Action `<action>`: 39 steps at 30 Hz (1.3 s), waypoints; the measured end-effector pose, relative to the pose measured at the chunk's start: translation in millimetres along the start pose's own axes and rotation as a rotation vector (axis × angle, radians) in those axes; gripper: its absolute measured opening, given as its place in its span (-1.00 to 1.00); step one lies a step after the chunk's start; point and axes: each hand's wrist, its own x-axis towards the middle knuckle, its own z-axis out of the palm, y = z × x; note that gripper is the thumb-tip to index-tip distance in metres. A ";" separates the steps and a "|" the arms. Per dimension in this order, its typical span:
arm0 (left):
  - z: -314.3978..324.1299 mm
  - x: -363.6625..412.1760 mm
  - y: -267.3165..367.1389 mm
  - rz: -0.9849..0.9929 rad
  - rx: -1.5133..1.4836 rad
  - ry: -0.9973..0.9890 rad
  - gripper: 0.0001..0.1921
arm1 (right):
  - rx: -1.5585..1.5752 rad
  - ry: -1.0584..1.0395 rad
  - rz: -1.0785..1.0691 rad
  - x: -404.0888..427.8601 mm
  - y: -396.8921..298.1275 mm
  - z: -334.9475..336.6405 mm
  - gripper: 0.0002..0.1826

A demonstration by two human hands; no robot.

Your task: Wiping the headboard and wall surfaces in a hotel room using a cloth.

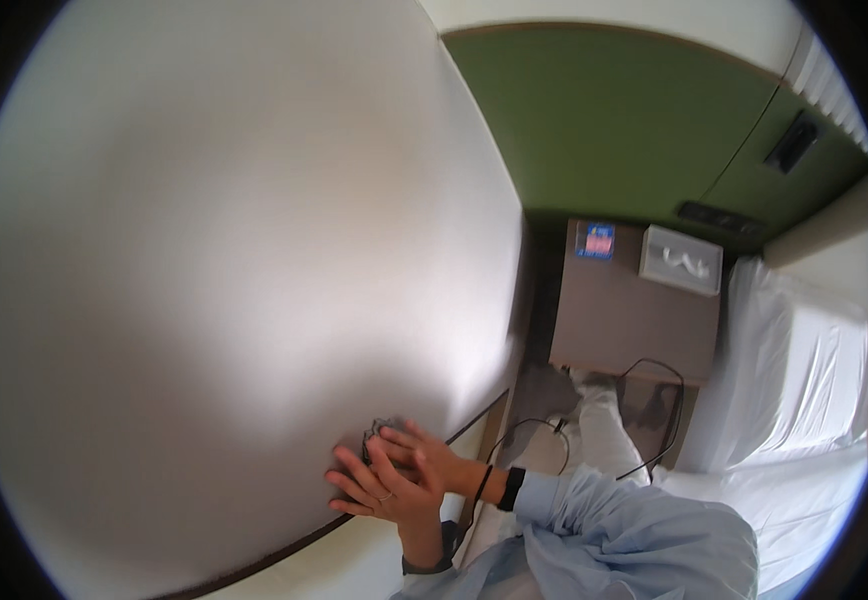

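My left hand (393, 484), with a ring on one finger, lies spread against the pale wall (254, 300). Just to its right and partly behind it, my right hand (426, 457) also has its fingers apart on the wall. A small dark-lined object (378, 430) shows at the fingertips, partly covered by the hands; whether it is a flat decoration or a wire piece I cannot tell. Both wrists carry black bands, and a black cable runs near them.
A brown bedside table (629, 322) holds a white box (680, 261) and a blue-and-pink card (597, 241). Behind it stands a green panel (591, 120) with a socket strip (720, 219). White bedding (809, 375) lies at the right. A black cable (681, 405) loops by my legs.
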 end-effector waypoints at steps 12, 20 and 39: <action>26.9 1.2 -9.7 0.047 0.173 0.067 -0.43 | -0.098 0.618 0.191 174.9 231.1 -136.9 -0.46; 16.6 -2.1 -8.0 0.055 0.132 0.055 -0.51 | 0.001 0.522 0.583 188.4 276.8 -169.4 -0.45; 25.7 -51.8 14.1 0.015 0.069 -0.319 -0.54 | 0.131 0.570 0.727 18.7 97.9 -19.8 -0.44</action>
